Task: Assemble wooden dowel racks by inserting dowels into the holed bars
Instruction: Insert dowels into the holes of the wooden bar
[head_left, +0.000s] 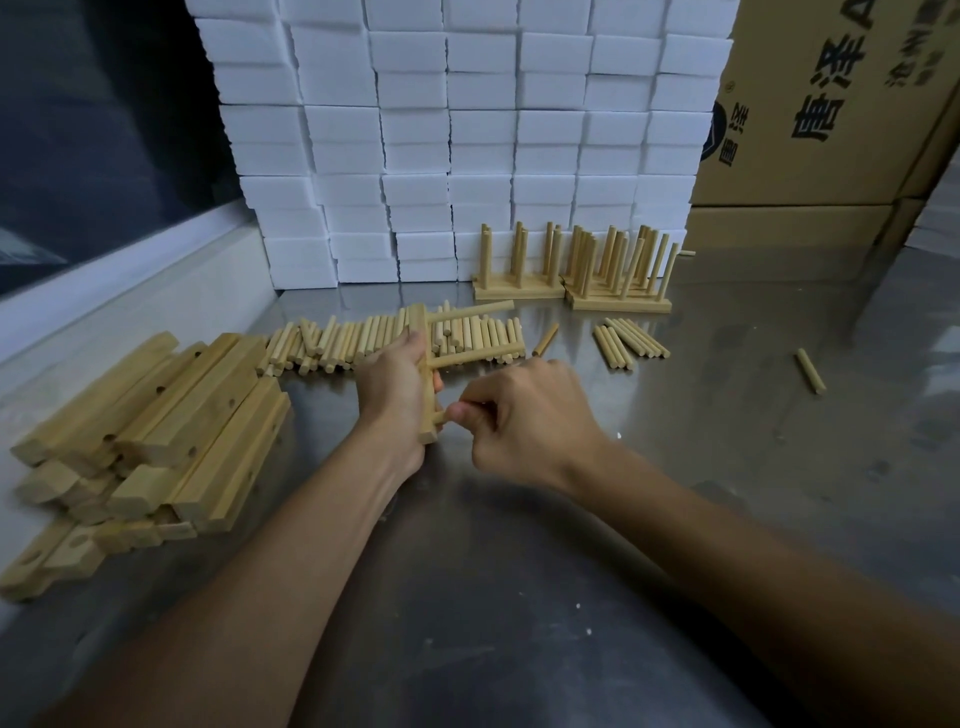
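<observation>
I see steel table, white foam blocks stacked behind, cardboard boxes right. My left hand grips holed bar upright, two dowels already in it. Right hand pinches third dowel at bar's lowest hole. Loose dowels behind hands, spare bars left, finished racks beyond.

Pale tan wood throughout: holed bars, loose dowels, finished racks; foam blocks plain white, cartons brown with black print, tabletop dull grey steel with white specks.
</observation>
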